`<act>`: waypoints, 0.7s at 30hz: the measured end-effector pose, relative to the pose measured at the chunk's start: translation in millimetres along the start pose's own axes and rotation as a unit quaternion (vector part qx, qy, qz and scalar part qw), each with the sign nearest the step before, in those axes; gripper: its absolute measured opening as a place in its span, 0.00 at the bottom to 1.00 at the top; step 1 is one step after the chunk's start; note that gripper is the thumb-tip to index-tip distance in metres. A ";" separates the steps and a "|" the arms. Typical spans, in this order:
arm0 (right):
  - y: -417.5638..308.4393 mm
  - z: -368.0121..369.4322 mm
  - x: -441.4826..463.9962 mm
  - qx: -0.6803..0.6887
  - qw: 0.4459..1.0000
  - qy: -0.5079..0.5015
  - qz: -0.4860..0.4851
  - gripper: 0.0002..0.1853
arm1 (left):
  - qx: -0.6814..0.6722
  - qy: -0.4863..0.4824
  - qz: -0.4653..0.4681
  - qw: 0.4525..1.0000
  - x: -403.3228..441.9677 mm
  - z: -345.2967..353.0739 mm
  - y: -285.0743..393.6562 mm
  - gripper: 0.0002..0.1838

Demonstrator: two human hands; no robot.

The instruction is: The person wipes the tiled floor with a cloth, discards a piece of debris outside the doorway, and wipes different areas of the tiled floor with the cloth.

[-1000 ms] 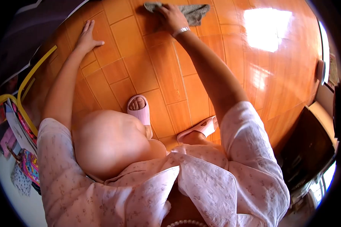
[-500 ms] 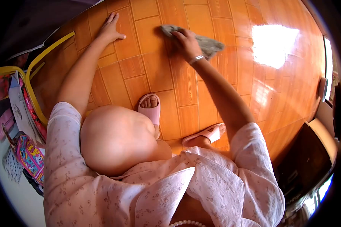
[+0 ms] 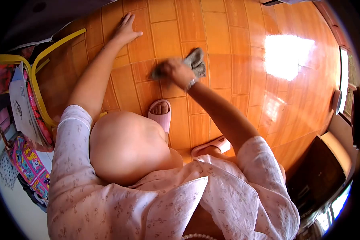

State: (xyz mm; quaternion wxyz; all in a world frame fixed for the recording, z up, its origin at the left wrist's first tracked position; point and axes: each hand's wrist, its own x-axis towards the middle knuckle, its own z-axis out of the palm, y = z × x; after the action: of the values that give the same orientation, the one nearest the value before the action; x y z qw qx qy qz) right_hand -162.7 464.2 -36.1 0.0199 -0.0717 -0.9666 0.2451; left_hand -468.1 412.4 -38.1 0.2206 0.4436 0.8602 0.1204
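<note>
My right hand point(image 3: 177, 73) is closed over a grey-green cloth point(image 3: 196, 63) and presses it to the shiny orange tiled floor point(image 3: 164, 34). The hand is smeared by motion, and part of the cloth is hidden under it. A crumpled end of the cloth sticks out beyond the hand on the far right side. Farther left, my left hand point(image 3: 127, 31) lies on the floor with its fingers stretched out and thumb apart, holding nothing.
My feet in pink slippers point(image 3: 161, 116) are on the floor just in front of me. A yellow tubular frame point(image 3: 35, 80) with books and a colourful bag point(image 3: 30, 164) stands at left. Dark furniture point(image 3: 318, 172) is at right. Bright light reflects off the floor.
My right hand has swept the cloth nearer to me and to the left, and the cloth has bunched up. My left hand stays on the floor while the view has shifted slightly.
</note>
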 end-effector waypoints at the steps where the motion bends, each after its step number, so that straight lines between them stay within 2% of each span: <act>1: -0.4 -18.3 31.2 0.022 0.998 -0.007 0.053 0.12 | 0.002 -0.001 -0.003 1.000 0.2 1.4 -0.8 0.50; 4: 13.1 -14.7 71.5 0.034 0.996 0.034 0.078 0.16 | -0.035 0.023 0.002 0.999 -3.5 -2.3 -2.4 0.46; 7: -7.4 -6.4 19.5 0.003 0.999 -0.036 -0.033 0.14 | -0.054 0.068 0.025 0.996 -7.4 -5.1 -1.6 0.41; 8: -9.3 21.2 -9.2 0.034 0.998 -0.007 -0.044 0.13 | -0.046 0.079 0.037 0.995 -7.0 -1.8 -3.8 0.39; 9: -16.0 19.5 -33.1 0.052 0.995 -0.062 -0.063 0.14 | -0.041 0.089 0.053 0.994 -4.2 3.9 -2.9 0.37; 10: -30.6 -16.0 -42.2 0.064 0.979 -0.188 -0.037 0.16 | -0.050 0.087 0.068 0.993 -2.7 11.8 -2.0 0.37; 12: -14.7 -14.7 -71.0 0.059 0.988 -0.095 -0.109 0.18 | -0.092 0.113 0.127 0.981 -6.1 30.0 7.0 0.32; 15: 33.9 -36.1 -87.2 -0.043 0.999 -0.005 -0.014 0.20 | -0.111 0.085 0.154 0.978 -21.8 25.3 45.9 0.30; 16: 45.5 -68.1 -89.1 -0.026 0.990 -0.041 0.131 0.21 | -0.114 0.080 0.157 0.978 -25.9 27.8 51.1 0.30; 19: 155.6 -88.4 -136.4 -0.098 0.946 0.186 0.245 0.22 | -0.123 0.055 0.179 0.975 -24.0 28.5 63.7 0.29; 20: 187.0 -109.9 -153.8 -0.142 0.926 0.217 0.274 0.20 | -0.120 0.049 0.187 0.974 -22.2 32.6 66.8 0.29; 21: 228.0 -134.3 -173.3 -0.096 0.919 0.192 0.330 0.16 | -0.120 0.042 0.198 0.972 -19.3 37.0 73.1 0.29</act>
State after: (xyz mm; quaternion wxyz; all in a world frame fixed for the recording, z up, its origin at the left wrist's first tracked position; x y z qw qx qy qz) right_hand 47.9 700.1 -27.3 0.1162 -0.4341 -0.8845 0.1254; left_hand -388.4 439.2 -35.7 0.2076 0.5697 0.7434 0.2824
